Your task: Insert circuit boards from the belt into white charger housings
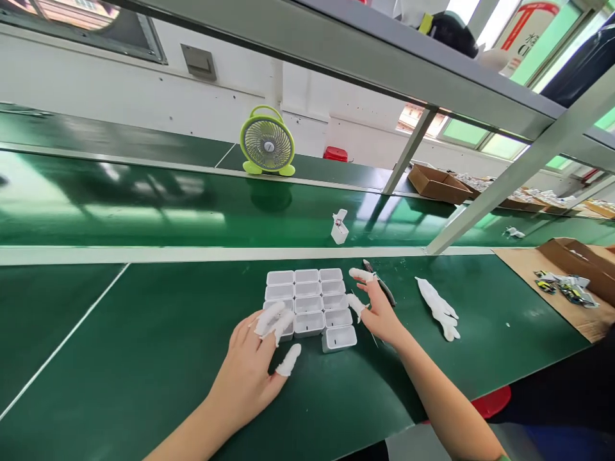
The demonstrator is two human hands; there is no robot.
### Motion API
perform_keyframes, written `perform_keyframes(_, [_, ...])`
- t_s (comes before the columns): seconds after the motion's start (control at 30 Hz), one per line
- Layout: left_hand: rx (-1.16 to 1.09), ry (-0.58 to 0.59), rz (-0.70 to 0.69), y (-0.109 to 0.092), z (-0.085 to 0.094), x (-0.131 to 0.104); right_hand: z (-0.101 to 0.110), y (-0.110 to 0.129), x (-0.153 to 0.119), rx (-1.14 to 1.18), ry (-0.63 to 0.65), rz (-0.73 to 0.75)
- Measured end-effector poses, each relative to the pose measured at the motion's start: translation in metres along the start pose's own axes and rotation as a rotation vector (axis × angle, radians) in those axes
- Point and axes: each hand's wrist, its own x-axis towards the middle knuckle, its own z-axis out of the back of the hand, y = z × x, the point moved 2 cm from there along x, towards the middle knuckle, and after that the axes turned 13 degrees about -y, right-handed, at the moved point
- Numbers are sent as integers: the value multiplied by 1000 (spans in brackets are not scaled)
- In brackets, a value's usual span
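Fingertips [289, 362] clad in white are showing on both hands. The left hand [252, 358] is spreading palm down, its fingers reaching over the near left corner of the white boxes [308, 304]; whether they are pressing or only hovering, I cannot tell. The right hand [379, 314] is grasping nothing visible — its thumb and forefinger are standing apart along the right side, the thumb just beside the boxes. Between the hands, the boxes are sitting on the green table [144, 346] in three columns, the right one reaching nearest the person. Lining them up seems to be the step in hand; a next move would be calling for light, even pressure from both sides. By the right hand a dark-handled tool [387, 294] is lying partly hidden; farther right, a white glove [436, 308] is resting flat. Beyond the rail [202, 255], a lidded container [339, 233] is standing alone, lid raised — a green fan [268, 142] farther back.
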Motion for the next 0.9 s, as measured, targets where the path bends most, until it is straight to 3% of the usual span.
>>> perform_keyframes(0.17, [-2, 59, 121, 10, -1, 4, 17, 22, -3, -81, 215, 201])
perform_keyframes(0.3, [27, 51, 74, 14, -3, 4, 21, 42, -7, -263, 325, 441])
perform_keyframes(0.43, [47, 43, 17, 14, -6, 1, 18, 49, -15, -484, 493, 484])
perform_keyframes(0.57, [34, 75, 85, 14, -3, 1, 15, 50, -15, -485, 590, 472])
perform_keyframes(0.67, [-64, 117, 268, 16, 1, 4, 12, 48, -15, -459, 629, 447])
perform_keyframes(0.9, [-405, 182, 935, 30, 2, 0, 17, 48, -15, -303, 623, 410])
